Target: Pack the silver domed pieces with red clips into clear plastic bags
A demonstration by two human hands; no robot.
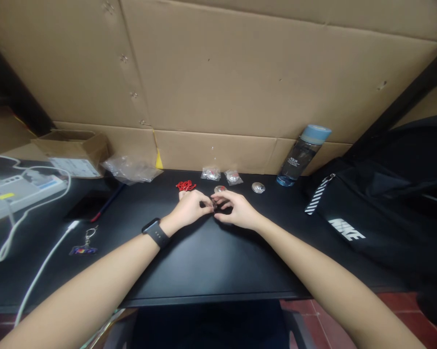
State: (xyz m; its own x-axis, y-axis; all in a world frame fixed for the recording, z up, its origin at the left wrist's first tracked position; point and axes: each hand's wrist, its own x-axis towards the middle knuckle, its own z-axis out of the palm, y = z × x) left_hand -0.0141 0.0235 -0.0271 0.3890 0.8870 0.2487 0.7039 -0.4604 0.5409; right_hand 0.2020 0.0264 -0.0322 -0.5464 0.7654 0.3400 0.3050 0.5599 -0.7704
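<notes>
Over the middle of the black table, my left hand [192,209] and my right hand [237,210] meet, fingertips closed around a small shiny piece [214,206]. It looks thin and partly see-through, and fingers cover much of it. A dark watch sits on my left wrist. Just behind the fingers lies a small round shiny disc [219,189]. A bunch of red cords [185,185] is beyond my left hand. Two clear-wrapped packets [210,173] with round items rest near the cardboard wall, and another silvery disc [258,187] lies to their right.
At the back right stands a blue-capped bottle [301,156], beside a black bag [364,213]. To the left are a cardboard box [75,151], crumpled clear plastic [131,169], a white cable [46,265], a keychain [83,249] and a dark phone-like slab [85,206].
</notes>
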